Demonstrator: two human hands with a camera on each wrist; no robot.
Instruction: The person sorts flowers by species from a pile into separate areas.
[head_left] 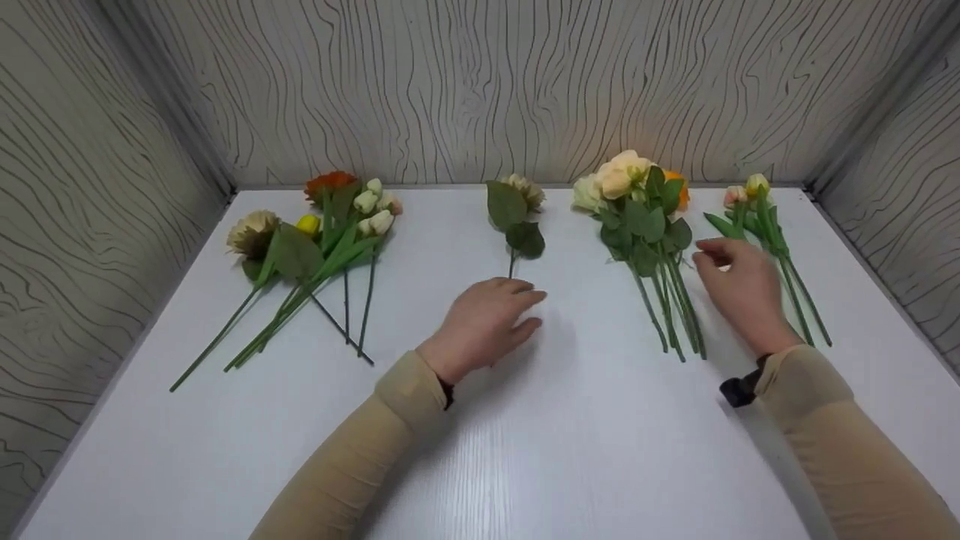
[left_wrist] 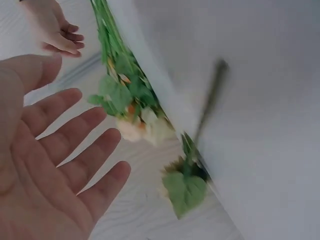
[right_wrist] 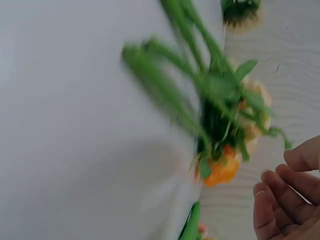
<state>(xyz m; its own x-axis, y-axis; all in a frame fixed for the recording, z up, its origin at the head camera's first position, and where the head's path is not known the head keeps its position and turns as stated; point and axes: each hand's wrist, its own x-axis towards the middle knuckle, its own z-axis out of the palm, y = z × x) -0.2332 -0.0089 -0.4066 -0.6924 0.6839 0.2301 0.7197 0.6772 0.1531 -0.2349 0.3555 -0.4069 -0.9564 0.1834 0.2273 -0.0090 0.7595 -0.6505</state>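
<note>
My left hand hovers over the lower stem of a single cream flower with two broad leaves, hiding part of that stem. In the left wrist view its fingers are spread and hold nothing. Between a bunch of roses and two tulips is my right hand, fingers loosely bent and holding nothing. Cream and peach blooms, plus an orange flower, make up the bunch, with green stems pointing toward me. The right wrist view shows those stems close up.
At the left lies a loose pile of flowers: a cream bloom, a red-orange one, a yellow tulip and several white tulips. Their stems cross on the white table. Patterned panels enclose the table's back and sides.
</note>
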